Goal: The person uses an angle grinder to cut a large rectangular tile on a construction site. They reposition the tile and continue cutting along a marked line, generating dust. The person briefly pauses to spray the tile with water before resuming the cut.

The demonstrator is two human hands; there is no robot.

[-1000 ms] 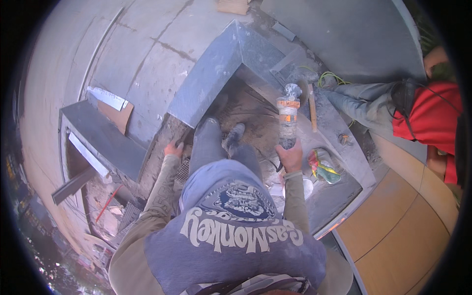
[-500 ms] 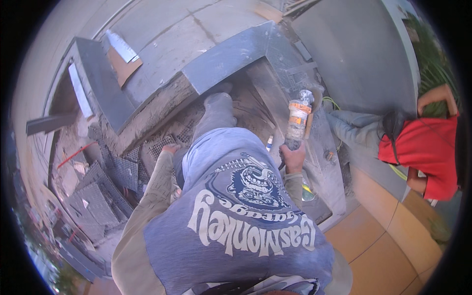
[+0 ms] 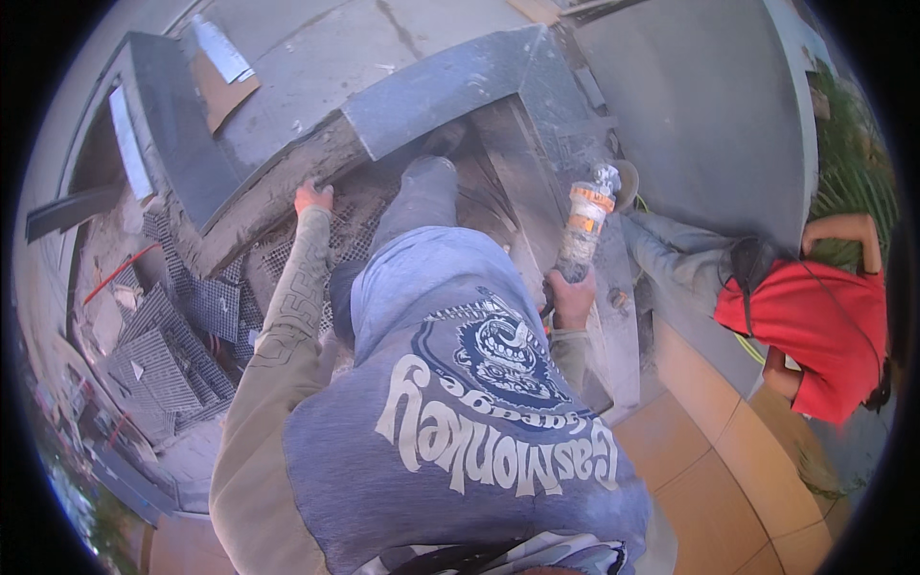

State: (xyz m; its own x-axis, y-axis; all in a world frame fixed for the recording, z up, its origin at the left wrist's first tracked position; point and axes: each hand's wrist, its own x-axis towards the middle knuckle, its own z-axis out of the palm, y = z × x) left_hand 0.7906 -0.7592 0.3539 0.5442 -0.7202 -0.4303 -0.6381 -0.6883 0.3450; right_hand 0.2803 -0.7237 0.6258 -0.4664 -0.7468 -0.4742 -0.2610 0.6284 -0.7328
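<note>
My right hand (image 3: pixel 572 297) is closed around the rear body of an angle grinder (image 3: pixel 581 235), wrapped in orange and pale tape and coated with dust. Its metal head points away from me, near a round disc (image 3: pixel 626 184) beside the grey slab. Out to the left, my left hand (image 3: pixel 314 195) has its fingers curled against the rough mortar edge of a raised ledge (image 3: pixel 273 206). The grey slab (image 3: pixel 441 91) capping that ledge runs just ahead of it. My leg (image 3: pixel 417 196) reaches in under the slab, between both hands.
Stacked mesh-backed tile pieces (image 3: pixel 177 355) lie at left, near a red rod (image 3: pixel 120 275). A brown board (image 3: pixel 220 91) rests on the ledge. At right, a person in a red shirt (image 3: pixel 815 326) bends beside a grey wall (image 3: pixel 700 115). Orange tiles (image 3: pixel 709 498) cover the floor.
My left hand has moved forward from beside my knee to the ledge's edge. The grinder stays in my right hand, nearly in place. The person in red has bent lower.
</note>
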